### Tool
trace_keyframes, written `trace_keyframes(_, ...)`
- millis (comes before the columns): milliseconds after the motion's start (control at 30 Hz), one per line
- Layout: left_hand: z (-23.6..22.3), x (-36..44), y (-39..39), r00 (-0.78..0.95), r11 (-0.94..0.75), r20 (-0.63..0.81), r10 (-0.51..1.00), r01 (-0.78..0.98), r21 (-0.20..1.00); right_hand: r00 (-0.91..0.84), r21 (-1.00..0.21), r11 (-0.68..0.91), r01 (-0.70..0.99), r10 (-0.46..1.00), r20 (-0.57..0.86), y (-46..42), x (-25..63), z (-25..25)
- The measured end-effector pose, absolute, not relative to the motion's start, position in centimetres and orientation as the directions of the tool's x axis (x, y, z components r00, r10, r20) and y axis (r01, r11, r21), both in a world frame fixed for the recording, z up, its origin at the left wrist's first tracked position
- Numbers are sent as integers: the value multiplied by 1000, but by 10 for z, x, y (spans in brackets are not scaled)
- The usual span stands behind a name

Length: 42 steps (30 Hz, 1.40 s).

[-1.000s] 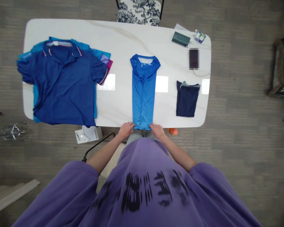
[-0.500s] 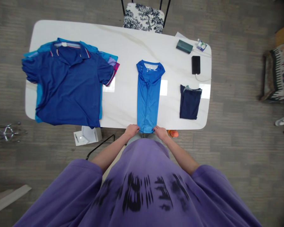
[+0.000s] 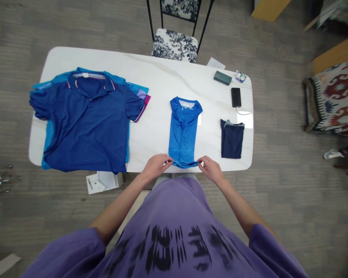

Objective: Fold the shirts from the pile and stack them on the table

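A bright blue shirt (image 3: pixel 183 133), its sides folded in to a narrow strip, lies in front of me with the collar pointing away. At its bottom left corner, my left hand (image 3: pixel 157 165) pinches the hem. My right hand (image 3: pixel 210 168) grips the bottom right corner the same way. Between the two hands the hem is lifted and curls over the cloth near the table's front edge. To the left, a dark blue polo shirt (image 3: pixel 88 127) is spread flat on top of several other shirts. A folded navy garment (image 3: pixel 232 139) rests on the right.
The white table (image 3: pixel 153 127) carries a green case (image 3: pixel 222 77), a black phone-like device (image 3: pixel 236 97) with a cable, and a small packet (image 3: pixel 240 76). Behind it stands a patterned chair (image 3: pixel 174 45). A white box (image 3: pixel 110 180) is on the floor below the front edge.
Both hands have raised the shirt's bottom hem from the table edge and moved it slightly away from me, turning it over. The view has tilted, showing more of the room beyond the table.
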<state>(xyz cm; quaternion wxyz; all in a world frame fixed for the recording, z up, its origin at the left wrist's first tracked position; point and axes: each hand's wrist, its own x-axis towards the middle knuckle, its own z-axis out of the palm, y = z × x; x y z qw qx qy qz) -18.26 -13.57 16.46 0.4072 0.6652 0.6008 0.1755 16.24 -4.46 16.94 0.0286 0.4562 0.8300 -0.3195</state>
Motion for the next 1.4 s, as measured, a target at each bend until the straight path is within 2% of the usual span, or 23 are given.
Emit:
trace_keyframes(100, 168, -203, -50, 164, 19, -177, 970, 678, 735, -572, -526, 383, 759, 778, -260, 46, 142, 176)
trace_keyframes(200, 145, -222, 55, 86, 38, -143, 986, 719, 694, -564, -514, 399, 759, 797, -215, 154, 118, 157)
trace_keyframes(367, 61, -241, 226, -87, 192, -187, 979, 716, 672, -524, -447, 393, 804, 822, -221, 325, 73, 74)
trace_keyframes(500, -4, -239, 294, -322, 415, -262, 910, 682, 603, -434, -370, 322, 871, 859, -273, 398, 49, 5)
trace_keyframes(567, -24, -233, 300, -310, 390, -236, 921, 714, 582, -457, -363, 351, 863, 848, -267, 405, 45, -16)
trace_keyframes(733, -44, -214, 289, -103, 209, -234, 967, 846, 490, -565, -385, 444, 809, 766, -305, 383, 41, -37)
trace_keyframes(900, -35, -198, 280, -103, 204, -258, 961, 892, 403, -542, -355, 433, 828, 782, -308, 359, 38, -36)
trace_keyframes(1000, -19, -186, 254, -74, 176, -245, 967, 888, 425, -562, -371, 452, 811, 778, -280, 333, 44, -25)
trace_keyframes(1167, 0, -162, 174, 22, 139, -326, 945, 875, 463, -607, -430, 459, 777, 727, -321, 265, 67, -7)
trace_keyframes(1267, -1, -149, 137, 67, 111, -338, 939, 871, 479, -664, -430, 516, 741, 659, -353, 235, 75, -10)
trace_keyframes(1400, -18, -147, 129, 122, 73, -339, 933, 857, 510, -740, -442, 595, 671, 578, -344, 229, 72, -32)
